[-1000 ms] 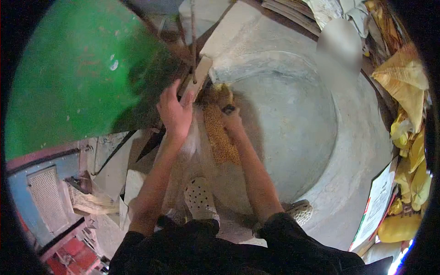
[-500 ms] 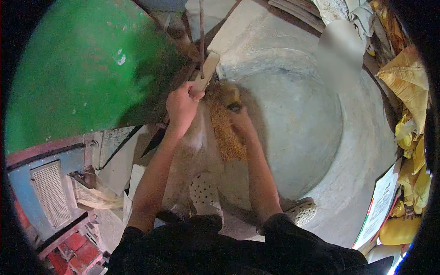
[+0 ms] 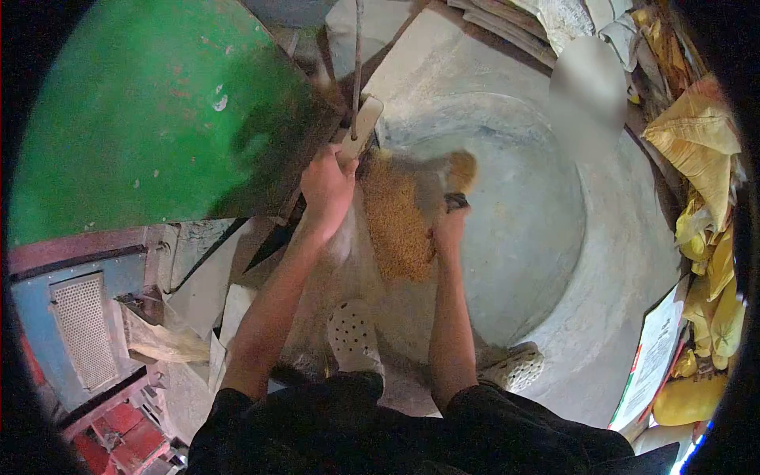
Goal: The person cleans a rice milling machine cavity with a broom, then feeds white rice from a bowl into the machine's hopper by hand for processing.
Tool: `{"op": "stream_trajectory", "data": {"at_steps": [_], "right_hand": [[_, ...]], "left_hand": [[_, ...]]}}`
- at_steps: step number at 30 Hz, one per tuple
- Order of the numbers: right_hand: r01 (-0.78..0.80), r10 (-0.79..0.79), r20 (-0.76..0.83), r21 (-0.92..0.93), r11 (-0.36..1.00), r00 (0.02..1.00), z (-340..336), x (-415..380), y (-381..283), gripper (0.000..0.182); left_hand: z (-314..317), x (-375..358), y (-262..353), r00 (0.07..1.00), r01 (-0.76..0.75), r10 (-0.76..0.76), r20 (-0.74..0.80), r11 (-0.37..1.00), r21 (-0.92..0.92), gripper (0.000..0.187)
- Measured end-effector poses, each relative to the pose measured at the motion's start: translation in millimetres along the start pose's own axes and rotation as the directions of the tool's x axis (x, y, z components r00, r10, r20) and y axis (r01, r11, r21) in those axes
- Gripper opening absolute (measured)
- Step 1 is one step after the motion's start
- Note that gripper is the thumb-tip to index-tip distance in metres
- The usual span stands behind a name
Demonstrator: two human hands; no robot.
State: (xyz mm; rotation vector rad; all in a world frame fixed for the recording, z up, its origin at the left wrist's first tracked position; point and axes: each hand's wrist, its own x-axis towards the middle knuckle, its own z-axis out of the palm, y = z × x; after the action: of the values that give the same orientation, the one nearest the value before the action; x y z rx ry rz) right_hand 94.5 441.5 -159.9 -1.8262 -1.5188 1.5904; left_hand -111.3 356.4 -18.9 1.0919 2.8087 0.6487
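Head view: we see the left hand (image 3: 328, 188) clenched on a wooden handle (image 3: 360, 129) beside the green hopper (image 3: 158, 119), the right hand (image 3: 448, 229), grip unclear, at grain (image 3: 396, 218) in the concrete basin (image 3: 617, 261).

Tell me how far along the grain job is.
Done: a grain pile already lies on the basin slope. In hand: left hand grips the wooden handle at the green hopper; right hand rests beside the grain. Left: most of the basin shows bare.
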Motion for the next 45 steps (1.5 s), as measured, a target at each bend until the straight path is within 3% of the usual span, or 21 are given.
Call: {"op": "stream_trajectory", "data": {"at_steps": [3,4,5,6,7,8,9,10,14,15,16,20,22,25,29,31,33,35,38,40,45], "right_hand": [[-0.132,0.106,-0.102,-0.296,0.946,0.989,61,17,36,0.063],[-0.123,0.096,-0.104,-0.296,0.947,0.990,104,58,129,0.063],[0.136,-0.122,0.061,-0.360,0.923,0.991,171,113,191,0.065],[0.488,-0.326,0.370,-0.737,0.468,0.870,181,107,170,0.066],[0.667,-0.277,0.692,-0.720,-0.193,0.666,178,92,128,0.067],[0.667,-0.280,0.693,-0.719,-0.195,0.665,144,72,86,0.067],[0.645,-0.174,0.663,-0.577,0.501,0.728,106,45,41,0.065],[0.246,-0.043,0.690,-0.198,0.949,0.722,73,28,-12,0.064],[0.531,-0.381,0.389,-0.427,0.732,0.838,-37,24,-48,0.057],[0.683,-0.374,0.582,-0.517,0.516,0.722,-76,33,-58,0.056],[0.807,-0.304,0.748,-0.527,0.267,0.590,-109,37,-72,0.055],[0.739,0.163,0.728,-0.673,-0.017,0.666,-162,-22,-109,0.046],[0.828,0.110,0.823,-0.545,-0.131,0.558,-177,-51,-61,0.052],[0.884,0.295,0.836,-0.459,-0.087,0.463,-165,-87,-11,0.066],[0.845,-0.185,0.851,-0.517,-0.136,0.491,-103,-66,56,0.075],[0.870,-0.439,0.813,-0.478,-0.124,0.384,-51,-22,81,0.076],[0.781,-0.178,0.764,-0.624,0.037,0.620,-3,-5,25,0.076],[0.729,-0.333,0.676,-0.682,0.054,0.657,32,20,5,0.072],[0.728,-0.364,0.675,-0.685,0.014,0.642,68,57,-23,0.062],[0.776,-0.040,0.775,-0.629,0.048,0.631,57,52,-73,0.050],[0.801,-0.175,0.785,-0.558,0.217,0.595,-52,-17,-132,0.037]], "left_hand": [[-1,-1,6,0.999,0.039,-0.038,-0.012,0.998,0.041,0.035],[-2,-1,8,0.999,0.041,-0.040,-0.030,0.998,0.052,0.037],[-3,-2,9,0.998,0.048,-0.047,-0.036,0.998,0.044,0.037],[-4,-4,8,0.999,0.046,-0.045,-0.023,0.999,0.022,0.037],[-5,-3,6,0.999,0.038,-0.038,-0.013,0.999,0.002,0.038],[-5,-1,4,0.999,0.039,-0.039,-0.016,0.999,0.001,0.038],[-2,-1,0,1.000,0.001,-0.002,-0.028,1.000,-0.024,0.038],[0,-2,-6,0.999,-0.030,0.028,-0.037,0.998,-0.047,0.037],[-4,0,-6,1.000,0.011,-0.010,0.030,0.999,-0.045,0.036],[-4,0,-7,1.000,-0.003,0.003,0.021,0.999,-0.040,0.035],[-4,0,-8,1.000,-0.019,0.019,0.012,0.999,-0.034,0.035],[-3,4,-7,0.998,0.022,-0.019,0.061,0.998,-0.053,0.034],[-2,5,-10,0.999,-0.036,0.036,-0.002,0.997,-0.068,0.035],[-8,5,-3,0.996,0.057,-0.054,0.075,0.998,-0.040,0.036],[-8,3,-7,0.997,0.024,-0.021,0.070,0.999,-0.043,0.038],[-5,5,-8,0.999,0.011,-0.010,0.037,1.000,-0.026,0.039],[-2,3,-10,1.000,-0.021,0.021,0.008,0.999,-0.026,0.039],[-3,3,-6,0.997,-0.068,0.068,-0.023,0.997,-0.028,0.038],[-11,4,-2,0.999,-0.051,0.051,-0.002,0.998,-0.026,0.038],[-11,5,-2,0.998,-0.007,0.011,0.068,0.998,-0.055,0.037],[-11,4,-1,0.998,0.005,0.000,0.070,0.998,-0.069,0.036]]}}
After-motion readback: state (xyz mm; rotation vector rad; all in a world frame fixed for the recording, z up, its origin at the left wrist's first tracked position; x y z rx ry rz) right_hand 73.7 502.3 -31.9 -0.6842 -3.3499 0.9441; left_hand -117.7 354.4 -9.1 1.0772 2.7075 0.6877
